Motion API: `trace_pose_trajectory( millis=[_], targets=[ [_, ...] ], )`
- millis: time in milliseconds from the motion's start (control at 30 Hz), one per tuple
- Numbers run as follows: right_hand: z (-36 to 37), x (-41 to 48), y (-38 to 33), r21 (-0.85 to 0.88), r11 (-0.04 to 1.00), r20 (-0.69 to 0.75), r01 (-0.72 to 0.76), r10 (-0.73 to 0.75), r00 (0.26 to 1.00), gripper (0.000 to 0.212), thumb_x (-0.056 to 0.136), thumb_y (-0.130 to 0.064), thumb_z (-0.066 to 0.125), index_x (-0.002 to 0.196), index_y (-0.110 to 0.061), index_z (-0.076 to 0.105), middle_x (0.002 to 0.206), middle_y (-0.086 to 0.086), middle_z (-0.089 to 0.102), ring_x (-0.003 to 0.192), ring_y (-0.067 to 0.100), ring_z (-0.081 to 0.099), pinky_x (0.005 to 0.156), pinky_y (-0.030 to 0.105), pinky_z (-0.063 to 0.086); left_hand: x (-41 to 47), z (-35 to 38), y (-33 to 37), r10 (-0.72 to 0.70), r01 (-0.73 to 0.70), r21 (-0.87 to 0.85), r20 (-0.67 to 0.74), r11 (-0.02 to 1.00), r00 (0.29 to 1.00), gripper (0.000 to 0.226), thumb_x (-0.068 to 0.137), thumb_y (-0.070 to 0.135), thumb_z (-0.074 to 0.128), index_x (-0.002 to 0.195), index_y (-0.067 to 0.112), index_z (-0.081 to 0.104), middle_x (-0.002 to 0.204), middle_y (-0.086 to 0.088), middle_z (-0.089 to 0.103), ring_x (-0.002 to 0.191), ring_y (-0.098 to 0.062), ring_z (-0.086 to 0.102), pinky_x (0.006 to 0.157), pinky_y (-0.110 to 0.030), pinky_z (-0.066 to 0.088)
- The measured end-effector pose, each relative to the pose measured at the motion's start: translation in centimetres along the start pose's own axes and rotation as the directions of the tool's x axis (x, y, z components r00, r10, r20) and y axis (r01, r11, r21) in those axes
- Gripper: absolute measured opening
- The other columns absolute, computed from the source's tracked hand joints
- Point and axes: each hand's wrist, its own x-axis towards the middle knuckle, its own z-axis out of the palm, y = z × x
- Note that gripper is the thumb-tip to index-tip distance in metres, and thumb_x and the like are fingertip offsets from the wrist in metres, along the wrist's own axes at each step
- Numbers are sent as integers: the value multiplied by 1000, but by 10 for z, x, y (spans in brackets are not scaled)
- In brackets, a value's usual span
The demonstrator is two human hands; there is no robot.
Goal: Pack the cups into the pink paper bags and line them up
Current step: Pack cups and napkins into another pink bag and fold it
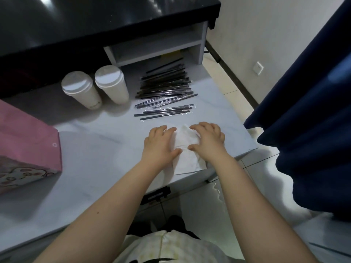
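Two beige paper cups with white lids stand at the back of the white table, one to the left (80, 90) and one to the right (112, 83). A pink paper bag (28, 147) with a cartoon print lies at the left edge. My left hand (160, 144) and my right hand (208, 141) rest palm-down on a white paper napkin (185, 149) near the table's right front corner. Fingers of both hands are spread and press the napkin's sides.
A pile of black wrapped straws (165, 88) lies behind the napkin. A black counter (95, 21) with a grey shelf unit (157, 44) rises at the back. A dark blue curtain (307, 120) hangs at the right, beyond the table's edge (245, 152).
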Motion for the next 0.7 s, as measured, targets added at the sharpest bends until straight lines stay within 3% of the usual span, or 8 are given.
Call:
trace_pose_trajectory(
  millis=[167, 267, 367, 500, 633, 700],
  targets=[
    [11, -6, 5, -84, 990, -55, 110, -114, 992, 57, 88, -32, 67, 139, -45, 45, 159, -8, 21, 143, 19, 5, 111, 38, 9, 1, 6, -2, -16, 16, -7, -5, 1000, 1000, 69, 83, 52, 66, 143, 28, 42, 152, -3, 33, 141, -25, 19, 109, -44, 28],
    [14, -8, 6, -20, 995, -51, 94, -95, 994, 44, 88, -27, 67, 130, -34, 54, 155, -6, 30, 142, 20, 9, 111, 38, 11, -1, 10, -3, -15, 14, -10, -18, 1000, 1000, 61, 83, 51, 66, 138, 27, 49, 151, -4, 34, 141, -25, 20, 108, -44, 28],
    [13, -9, 1, 57, 992, -112, 110, -103, 988, 27, 82, -21, 72, 106, -25, 61, 142, -7, 44, 138, 20, 20, 104, 33, 16, -2, 12, -3, -11, 11, -17, -35, 1000, 999, 59, 83, 50, 66, 135, 26, 50, 150, -3, 35, 140, -25, 19, 107, -43, 28],
    [6, -17, -5, 86, 993, -166, 84, -68, 984, 22, 75, -18, 75, 85, -28, 58, 117, -13, 53, 121, 17, 31, 83, 26, 15, -3, 14, -4, -14, 11, -34, -63, 999, 998, 62, 82, 48, 68, 135, 25, 47, 151, -4, 32, 141, -25, 17, 106, -44, 29],
    [5, -25, -11, 142, 978, -184, 150, -123, 975, 25, 75, -4, 64, 79, -28, 56, 96, -18, 55, 109, 18, 38, 79, 29, 17, -5, 13, -3, -34, 29, -57, -85, 998, 996, 69, 81, 47, 69, 140, 24, 41, 154, -5, 27, 142, -27, 13, 107, -47, 28],
    [5, -27, -12, 287, 955, -172, 74, -24, 985, 24, 80, -9, 64, 79, -31, 53, 86, -17, 53, 104, 19, 40, 79, 31, 25, -4, 12, -3, -25, 21, -52, -84, 998, 996, 67, 80, 48, 69, 138, 26, 43, 154, -6, 27, 143, -27, 12, 108, -47, 26]
  ],
)
